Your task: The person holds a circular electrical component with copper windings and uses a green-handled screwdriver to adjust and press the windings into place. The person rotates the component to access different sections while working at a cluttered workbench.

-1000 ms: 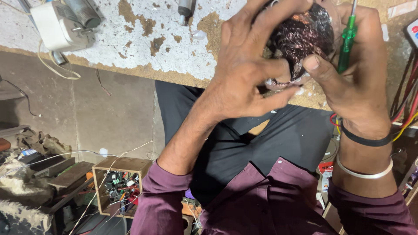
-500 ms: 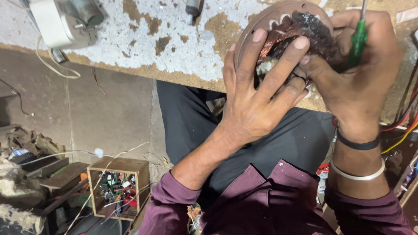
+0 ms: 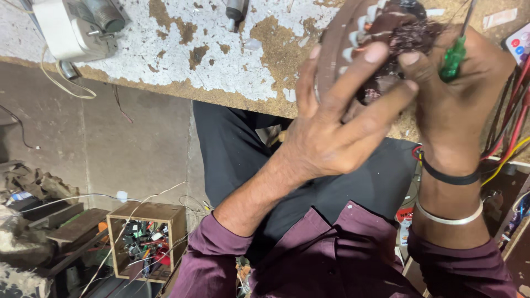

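A round brown motor stator [image 3: 381, 33] with dark copper windings and white slot inserts is held up over the edge of the worn workbench [image 3: 210, 66]. My left hand [image 3: 342, 127] wraps its fingers over the front of the ring. My right hand [image 3: 458, 94] grips its right side and also holds a green-handled screwdriver [image 3: 454, 55] against the palm, shaft pointing up. Much of the stator is hidden behind my fingers.
A white boxy device with a cord [image 3: 72, 30] and a small metal cylinder [image 3: 236, 11] lie on the bench. Red and yellow wires [image 3: 510, 132] hang at right. Below left stand a wooden box of electronic parts [image 3: 146, 240] and scrap pieces [image 3: 33, 221].
The stator has been raised and turned, showing its ring and white inserts. My left hand slid lower and spread its fingers across it. The view shifted slightly.
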